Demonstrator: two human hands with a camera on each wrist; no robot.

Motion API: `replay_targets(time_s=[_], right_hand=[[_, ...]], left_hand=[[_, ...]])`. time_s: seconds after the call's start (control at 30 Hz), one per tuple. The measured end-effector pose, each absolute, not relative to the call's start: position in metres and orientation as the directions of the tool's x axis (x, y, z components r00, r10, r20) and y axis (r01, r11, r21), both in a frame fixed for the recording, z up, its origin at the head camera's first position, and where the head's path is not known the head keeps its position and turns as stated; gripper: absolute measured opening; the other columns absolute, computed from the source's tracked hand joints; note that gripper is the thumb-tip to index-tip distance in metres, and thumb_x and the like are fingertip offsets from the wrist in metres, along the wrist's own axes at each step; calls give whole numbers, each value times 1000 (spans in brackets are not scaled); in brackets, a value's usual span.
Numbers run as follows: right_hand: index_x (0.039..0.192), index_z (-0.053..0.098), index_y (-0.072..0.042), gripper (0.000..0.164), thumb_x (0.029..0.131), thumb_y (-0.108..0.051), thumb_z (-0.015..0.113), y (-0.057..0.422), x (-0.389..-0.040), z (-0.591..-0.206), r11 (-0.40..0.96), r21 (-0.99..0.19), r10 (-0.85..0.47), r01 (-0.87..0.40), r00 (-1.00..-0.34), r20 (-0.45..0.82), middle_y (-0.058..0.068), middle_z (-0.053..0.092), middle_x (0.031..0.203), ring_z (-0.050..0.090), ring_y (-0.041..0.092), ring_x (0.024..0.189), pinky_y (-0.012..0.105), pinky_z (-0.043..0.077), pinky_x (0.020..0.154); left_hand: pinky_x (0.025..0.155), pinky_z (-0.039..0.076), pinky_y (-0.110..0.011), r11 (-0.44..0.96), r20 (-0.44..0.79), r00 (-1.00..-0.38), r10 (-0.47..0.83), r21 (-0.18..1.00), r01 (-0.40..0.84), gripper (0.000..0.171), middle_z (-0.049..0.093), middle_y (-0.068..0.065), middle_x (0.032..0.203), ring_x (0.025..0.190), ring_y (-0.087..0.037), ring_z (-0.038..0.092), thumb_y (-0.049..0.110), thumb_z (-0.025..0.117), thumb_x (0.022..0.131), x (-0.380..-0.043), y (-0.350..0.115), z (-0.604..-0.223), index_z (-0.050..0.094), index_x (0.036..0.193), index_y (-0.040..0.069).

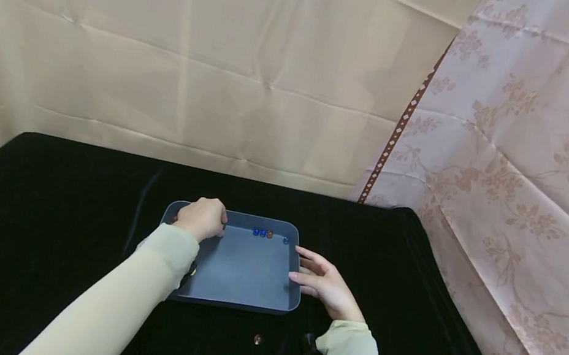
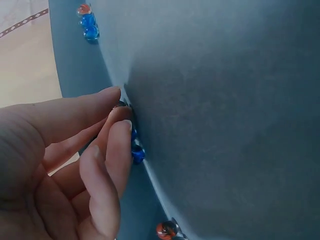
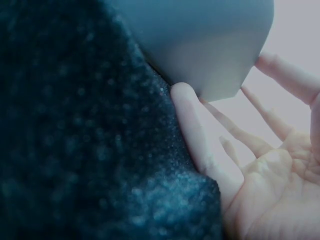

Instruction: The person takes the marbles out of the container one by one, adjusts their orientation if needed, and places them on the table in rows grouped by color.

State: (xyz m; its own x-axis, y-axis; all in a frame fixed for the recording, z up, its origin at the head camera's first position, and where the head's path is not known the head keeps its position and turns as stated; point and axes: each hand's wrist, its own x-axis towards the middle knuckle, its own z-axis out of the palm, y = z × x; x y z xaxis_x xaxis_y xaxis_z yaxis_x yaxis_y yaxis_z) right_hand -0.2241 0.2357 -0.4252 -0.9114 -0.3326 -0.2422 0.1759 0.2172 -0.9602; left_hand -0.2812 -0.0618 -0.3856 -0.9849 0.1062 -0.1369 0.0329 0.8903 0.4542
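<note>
My left hand (image 1: 202, 218) reaches over the far left part of a blue-grey tray (image 1: 247, 271). Its thumb and forefinger pinch a small marble (image 2: 120, 104), mostly hidden between the fingertips, at the tray's far wall. Right beside those fingers, in the left wrist view, sits a blue marble (image 2: 137, 154), with another partly covered. An orange-red marble (image 2: 167, 229) lies farther along the same wall. My right hand (image 1: 326, 283) is at the tray's right end, fingers spread and extended, fingertips against the outer wall (image 3: 215, 65).
Along the far wall, two blue marbles (image 1: 259, 232) and an orange marble (image 1: 270, 234) sit in a row, and a lighter blue marble (image 1: 286, 240) lies near the right corner. One orange-brown marble (image 1: 257, 339) is on the black cloth (image 1: 60, 216) before the tray. Curtains hang behind.
</note>
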Motion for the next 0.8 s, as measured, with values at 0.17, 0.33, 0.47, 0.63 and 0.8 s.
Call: replay_targets(time_s=[0.17, 0.33, 0.47, 0.63, 0.8], right_hand=[[151, 39, -11, 63, 94, -16, 66, 235, -224, -427, 213, -961, -330, 178, -912, -242, 26, 40, 152, 50, 39, 134, 43, 53, 98], [151, 39, -10, 63, 94, -15, 65, 235, -224, -427, 212, -962, -331, 175, -913, -239, 26, 39, 152, 49, 40, 134, 43, 53, 98], [151, 38, -9, 62, 95, -15, 65, 235, -223, -426, 216, -961, -333, 174, -912, -240, 27, 39, 152, 48, 40, 135, 44, 52, 98], [151, 38, -9, 63, 95, -15, 65, 235, -224, -424, 214, -961, -334, 174, -912, -239, 27, 38, 152, 48, 41, 135, 44, 52, 98], [151, 38, -9, 63, 95, -16, 65, 235, -224, -425, 211, -960, -329, 182, -912, -245, 27, 38, 152, 49, 41, 134, 43, 53, 98]], left_hand=[[88, 49, -65, 883, -142, -985, 100, 469, 22, 17, 72, -10, 104, 86, -26, 65, 15, 77, 84, -280, -62, -387, 74, 101, 10], [90, 47, -68, 878, -137, -986, 97, 479, 20, 12, 72, -9, 99, 83, -24, 64, 15, 76, 85, -278, -63, -389, 74, 97, 10], [82, 52, -58, 879, -133, -987, 95, 477, 21, 9, 71, -7, 95, 80, -22, 62, 16, 76, 86, -278, -64, -390, 74, 93, 11], [83, 52, -56, 869, -132, -986, 101, 494, 23, 10, 71, -9, 98, 81, -23, 62, 15, 75, 87, -276, -64, -389, 75, 96, 9], [77, 53, -50, 850, -154, -983, 101, 526, 5, 8, 70, -9, 93, 76, -22, 61, 14, 73, 89, -274, -65, -387, 73, 93, 8]])
